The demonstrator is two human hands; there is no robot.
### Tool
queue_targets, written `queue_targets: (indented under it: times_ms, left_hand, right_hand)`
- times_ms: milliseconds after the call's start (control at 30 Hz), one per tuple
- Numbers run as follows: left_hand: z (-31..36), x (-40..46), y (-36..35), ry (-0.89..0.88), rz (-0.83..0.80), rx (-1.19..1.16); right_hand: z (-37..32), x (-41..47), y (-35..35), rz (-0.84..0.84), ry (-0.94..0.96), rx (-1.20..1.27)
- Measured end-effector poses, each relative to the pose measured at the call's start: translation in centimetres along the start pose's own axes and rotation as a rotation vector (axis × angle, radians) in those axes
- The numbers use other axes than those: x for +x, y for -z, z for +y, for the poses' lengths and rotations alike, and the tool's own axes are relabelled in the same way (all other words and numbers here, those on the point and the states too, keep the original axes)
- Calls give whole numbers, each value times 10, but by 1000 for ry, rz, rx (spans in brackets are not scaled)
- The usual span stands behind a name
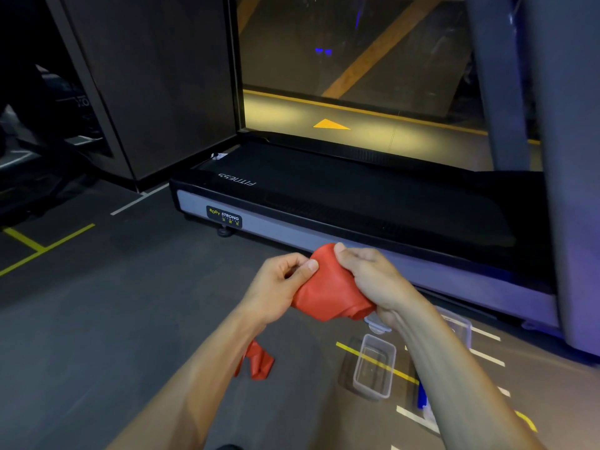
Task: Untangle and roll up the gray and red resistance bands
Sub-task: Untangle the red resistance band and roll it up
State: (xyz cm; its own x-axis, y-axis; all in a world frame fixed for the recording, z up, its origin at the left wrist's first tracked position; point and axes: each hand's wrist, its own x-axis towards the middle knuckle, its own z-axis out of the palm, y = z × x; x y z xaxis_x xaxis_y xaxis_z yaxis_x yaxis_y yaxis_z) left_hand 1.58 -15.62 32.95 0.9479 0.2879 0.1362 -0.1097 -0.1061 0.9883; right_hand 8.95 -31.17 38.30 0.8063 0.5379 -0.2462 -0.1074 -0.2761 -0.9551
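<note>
We see the red resistance band [331, 287] bunched in mid-air above the gym floor [97, 319], held between both hands. The left hand [276, 287] pinches its upper left edge between thumb and curled fingers; the right hand [370, 277] grips its right side, thumb pressed on the top fold. A loose red tail [256, 362] hangs below the left forearm. Just beyond the hands runs the near edge of the treadmill [324, 203]. A clear plastic container [375, 368] stands on the floor under the right forearm, across a yellow line.
</note>
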Motion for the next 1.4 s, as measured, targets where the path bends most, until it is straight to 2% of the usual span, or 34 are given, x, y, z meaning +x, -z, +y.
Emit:
queue_targets:
  times_ms: [167,367,633,1100,1400]
  left_hand:
    - [1,2,0,-9,55,10]
    - [0,2,2,-43,74,8]
    - [-10,8,7,24,-110,-141]
    - [-18,9,0,-32,-54,-42]
    - [-7,12,-8,-41,-56,-119]
  right_hand:
    - [0,2,-4,93,10,43]
    - [-4,-4,-4,14,8,41]
    - [1,5,2,116,24,104]
    - [-4,-1,-2,-16,58,85]
    - [0,10,-2,121,-56,122]
